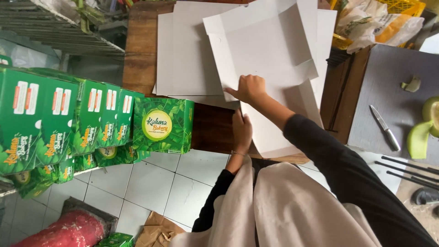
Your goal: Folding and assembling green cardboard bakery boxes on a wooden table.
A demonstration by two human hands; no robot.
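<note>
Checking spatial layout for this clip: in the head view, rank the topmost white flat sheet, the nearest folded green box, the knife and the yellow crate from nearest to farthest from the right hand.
1. Topmost white flat sheet: directly under the right hand, touching.
2. Folded green box: on the table edge, to its left.
3. Knife: on the grey surface at right.
4. Yellow crate: top right corner, farthest.

Flat cardboard sheets [192, 55] lie on the table [137, 50], folded boxes [91, 119] stacked left.
</note>
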